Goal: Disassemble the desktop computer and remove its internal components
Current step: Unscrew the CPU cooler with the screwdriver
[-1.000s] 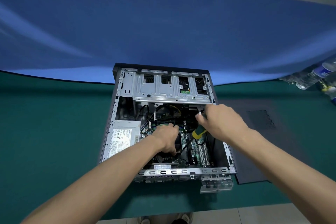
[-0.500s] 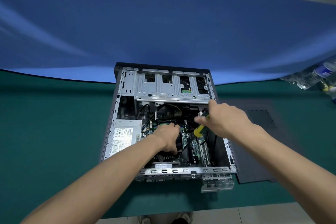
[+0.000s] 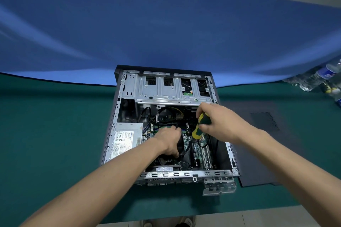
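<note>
The screwdriver (image 3: 200,125) tip is hidden among cables. The left hand (image 3: 169,141) covers the cooler. Power supply (image 3: 125,139) label print is illegible. Bottles (image 3: 317,77) at the counter's far right corner are cut off.

Bare stamped metal computer chassis (image 3: 173,90), dull sheen; matt green cloth tabletop (image 3: 55,125); screwdriver handle (image 3: 200,125) glossy, probably plastic; side panel (image 3: 258,153) matt black.

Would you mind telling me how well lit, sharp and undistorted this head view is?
Head view: even, soft light with no harsh glare; wide-angle bending curves the green table edge and backdrop; the computer case interior is dim yet sharp, and both hands, left hand and right hand, show little blur.
</note>
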Demonstrator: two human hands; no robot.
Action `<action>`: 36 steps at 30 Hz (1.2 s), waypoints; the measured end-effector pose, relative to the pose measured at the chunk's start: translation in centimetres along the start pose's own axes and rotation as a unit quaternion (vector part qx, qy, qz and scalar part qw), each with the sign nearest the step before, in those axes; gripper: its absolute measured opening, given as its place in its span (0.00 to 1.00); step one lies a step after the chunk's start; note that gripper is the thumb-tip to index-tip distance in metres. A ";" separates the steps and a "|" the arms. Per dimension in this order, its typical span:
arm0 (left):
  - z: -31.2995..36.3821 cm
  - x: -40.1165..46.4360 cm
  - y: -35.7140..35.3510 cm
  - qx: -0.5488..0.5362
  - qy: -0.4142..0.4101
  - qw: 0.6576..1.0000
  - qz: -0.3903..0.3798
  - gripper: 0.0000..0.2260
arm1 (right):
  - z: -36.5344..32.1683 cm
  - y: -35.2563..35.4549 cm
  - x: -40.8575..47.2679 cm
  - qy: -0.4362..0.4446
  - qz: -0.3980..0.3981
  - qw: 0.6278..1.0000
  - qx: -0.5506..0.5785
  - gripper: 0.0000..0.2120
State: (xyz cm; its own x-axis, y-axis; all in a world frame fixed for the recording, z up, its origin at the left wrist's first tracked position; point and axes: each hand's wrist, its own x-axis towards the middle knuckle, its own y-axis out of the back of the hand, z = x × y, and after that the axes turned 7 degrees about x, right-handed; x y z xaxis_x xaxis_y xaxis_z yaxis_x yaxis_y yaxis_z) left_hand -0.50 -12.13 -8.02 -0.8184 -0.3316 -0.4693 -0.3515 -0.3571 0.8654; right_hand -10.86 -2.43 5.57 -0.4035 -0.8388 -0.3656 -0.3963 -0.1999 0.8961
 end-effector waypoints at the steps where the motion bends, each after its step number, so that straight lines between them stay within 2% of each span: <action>1: 0.0 0.0 0.0 0.000 0.000 1.000 0.000 0.38 | -0.1 -0.3 0.0 -0.012 0.019 1.000 -0.008 0.12; 3: 0.0 0.0 0.0 -0.001 0.001 1.000 0.001 0.38 | -0.4 -0.5 0.1 -0.052 0.074 0.994 -0.061 0.16; 4: 0.1 0.0 -0.1 0.000 0.001 1.000 0.001 0.38 | -0.4 -0.5 0.2 -0.047 0.072 0.995 -0.050 0.15; 6: 0.1 0.0 -0.1 0.000 0.001 1.000 0.000 0.37 | -0.4 -0.2 0.4 -0.003 0.015 0.999 0.036 0.07; 7: 0.1 0.1 0.0 0.001 0.002 1.000 0.000 0.37 | -0.5 -0.1 0.4 0.010 -0.011 0.998 0.057 0.07; 8: 0.0 0.1 0.0 0.002 0.003 1.000 0.001 0.36 | -0.6 -0.2 0.3 0.011 -0.014 0.999 0.049 0.08; 12: 0.1 0.0 -0.1 0.001 0.002 1.000 0.000 0.37 | -0.6 -0.4 0.5 -0.069 0.066 0.992 -0.086 0.20; 15: 0.0 0.0 0.0 0.003 0.002 1.000 -0.005 0.38 | -0.1 0.3 0.9 -0.019 -0.012 1.000 0.015 0.11; 18: 0.0 0.1 0.0 0.005 0.001 1.000 -0.007 0.38 | 0.2 0.4 0.4 -0.063 -0.057 0.985 0.151 0.13; 19: 0.0 0.1 0.0 0.002 0.002 1.000 -0.007 0.38 | 0.0 0.1 0.2 -0.089 -0.039 0.985 0.141 0.17; 21: 0.0 0.0 0.0 -0.002 0.003 1.000 -0.006 0.37 | -0.3 -0.5 0.1 -0.118 0.035 0.992 0.036 0.27; 22: 0.0 0.0 0.0 -0.002 0.003 1.000 -0.005 0.36 | -0.3 -0.8 0.3 -0.116 0.066 0.991 0.010 0.29; 24: 0.1 0.0 -0.1 -0.001 0.003 1.000 -0.005 0.36 | -0.3 -0.7 0.6 -0.089 0.064 0.992 0.055 0.22; 26: 0.1 0.1 -0.1 0.004 0.001 1.000 -0.004 0.36 | -0.1 -0.1 0.8 -0.067 -0.005 0.993 0.096 0.13; 28: 0.0 0.1 -0.1 0.004 0.001 1.000 -0.004 0.36 | 0.0 0.4 0.6 -0.078 -0.043 0.992 0.094 0.13; 30: 0.0 0.1 -0.1 0.004 0.002 1.000 -0.003 0.37 | 0.0 0.3 0.5 -0.104 -0.010 0.994 0.038 0.17; 32: 0.0 0.1 -0.1 0.005 0.003 1.000 -0.003 0.38 | 0.1 0.0 0.5 -0.089 0.021 0.996 -0.002 0.20; 34: 0.0 0.1 -0.1 0.006 0.002 1.000 -0.003 0.38 | 0.2 0.2 0.4 -0.040 -0.017 0.998 0.039 0.13; 36: 0.0 0.1 -0.1 0.006 0.003 1.000 -0.003 0.38 | 0.0 0.6 0.2 -0.023 -0.054 0.996 0.060 0.10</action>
State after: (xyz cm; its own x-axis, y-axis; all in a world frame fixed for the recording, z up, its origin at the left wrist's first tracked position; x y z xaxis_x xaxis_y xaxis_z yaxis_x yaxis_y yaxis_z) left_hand -0.56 -12.12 -8.13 -0.8142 -0.3341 -0.4748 -0.3616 -0.3480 0.8650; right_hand -11.21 -2.70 6.00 -0.3894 -0.7911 -0.4718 -0.5341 -0.2233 0.8154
